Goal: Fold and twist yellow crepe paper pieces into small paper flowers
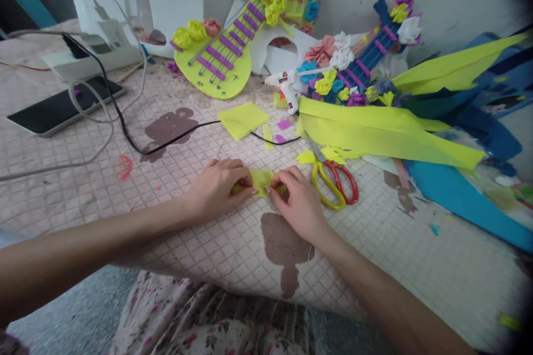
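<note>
Between my hands a small piece of yellow crepe paper (262,182) lies low over the quilted cloth. My left hand (222,188) pinches its left side, and my right hand (296,199) pinches its right side. The curled fingers hide both ends of the paper. Just right of my right hand lie scissors (331,183) with one yellow and one red handle, their blades pointing away. Beyond my hands rests a square of yellow paper (244,120) on top of a black cord. Small yellow and purple scraps (284,123) are scattered beside it.
A white glue gun (287,89) stands behind, near long yellow paper strips (387,130). Paper-flower-decorated guitar shapes (216,61) lean at the back. On the left are a phone (62,105), a power strip (91,58) and looping cables. Blue paper (466,194) covers the right.
</note>
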Motion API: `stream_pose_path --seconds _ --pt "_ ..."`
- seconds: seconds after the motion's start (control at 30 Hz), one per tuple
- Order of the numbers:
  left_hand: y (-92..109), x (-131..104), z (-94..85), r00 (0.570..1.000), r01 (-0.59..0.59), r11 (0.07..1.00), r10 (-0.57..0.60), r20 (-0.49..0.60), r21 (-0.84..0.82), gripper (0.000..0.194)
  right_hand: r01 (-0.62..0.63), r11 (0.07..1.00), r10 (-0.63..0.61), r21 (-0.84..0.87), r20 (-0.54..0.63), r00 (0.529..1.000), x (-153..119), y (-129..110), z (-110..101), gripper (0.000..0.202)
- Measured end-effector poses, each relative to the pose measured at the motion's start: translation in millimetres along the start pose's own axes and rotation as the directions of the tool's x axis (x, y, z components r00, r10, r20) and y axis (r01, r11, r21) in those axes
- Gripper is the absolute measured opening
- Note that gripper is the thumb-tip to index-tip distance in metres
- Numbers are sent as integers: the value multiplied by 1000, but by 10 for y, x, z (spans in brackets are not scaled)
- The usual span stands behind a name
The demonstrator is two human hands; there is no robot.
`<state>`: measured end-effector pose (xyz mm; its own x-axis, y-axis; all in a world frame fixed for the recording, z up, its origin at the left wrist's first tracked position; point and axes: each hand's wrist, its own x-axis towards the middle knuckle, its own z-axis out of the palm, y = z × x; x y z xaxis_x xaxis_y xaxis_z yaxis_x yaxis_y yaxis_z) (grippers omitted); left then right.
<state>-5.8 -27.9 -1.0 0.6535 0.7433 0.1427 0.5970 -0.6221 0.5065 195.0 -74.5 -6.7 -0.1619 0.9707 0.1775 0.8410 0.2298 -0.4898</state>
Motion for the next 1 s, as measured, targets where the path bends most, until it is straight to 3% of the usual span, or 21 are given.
stream_pose_path --seconds 0.13,0.4,0.6,0.7,0.8,1.0 --pt "12 19 20 1000 13 998 -12 -5 54 13 22 1000 -22 -18 -3 1000 -11 22 16 5" --pt "-27 -9 12 1000 -14 1000 14 0 -17 6 41 999 -40 32 -22 999 -34 55 3 4" --pt "38 2 1 1000 -7 998 8 -13 64 22 2 996 -6 -93 -42 999 -22 -11 55 20" --pt "102 59 0 1000 28 987 -27 -8 159 32 13 999 -14 -32 -37 999 -32 20 45 17" --pt "127 118 -12 998 46 979 -55 40 199 31 9 998 -6 55 -52 999 -48 63 16 17" --pt "-24 82 -49 998 41 999 -40 56 -16 12 9 986 -1 169 -47 999 -61 115 -32 18"
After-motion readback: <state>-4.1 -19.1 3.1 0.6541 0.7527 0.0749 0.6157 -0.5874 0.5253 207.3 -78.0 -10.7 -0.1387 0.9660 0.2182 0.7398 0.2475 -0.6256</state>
